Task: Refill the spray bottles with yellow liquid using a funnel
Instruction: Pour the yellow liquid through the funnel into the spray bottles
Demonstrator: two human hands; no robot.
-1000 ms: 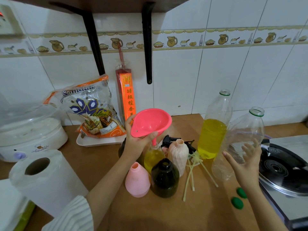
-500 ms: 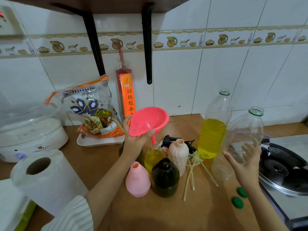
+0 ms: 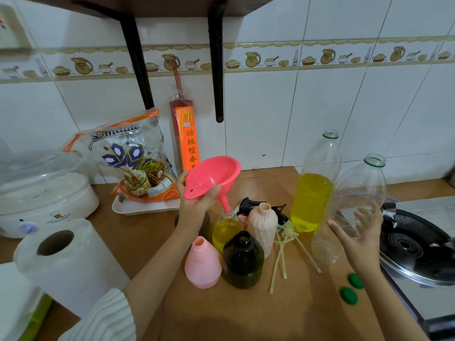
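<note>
My left hand (image 3: 197, 210) grips a pink funnel (image 3: 214, 173) by its bowl, tilted, with the spout at the mouth of a small clear spray bottle (image 3: 226, 230) holding yellow liquid. Around it stand a peach bottle (image 3: 262, 230), a pink bottle (image 3: 202, 264) and a dark bottle (image 3: 242, 262), all uncapped. A tall bottle (image 3: 312, 200) half full of yellow liquid stands to the right. My right hand (image 3: 359, 239) holds an empty clear bottle (image 3: 357, 193), leaning, its base at the counter.
Black spray heads (image 3: 248, 204) and pale dip tubes (image 3: 283, 249) lie behind and beside the bottles. Two green caps (image 3: 348, 295) lie front right, next to a stove (image 3: 413, 247). A paper roll (image 3: 64, 257), a white appliance (image 3: 41, 193) and a rice bag (image 3: 133, 158) stand left.
The funnel has shifted slightly left and tipped a little more in my left hand. My right hand and the empty bottle have barely moved.
</note>
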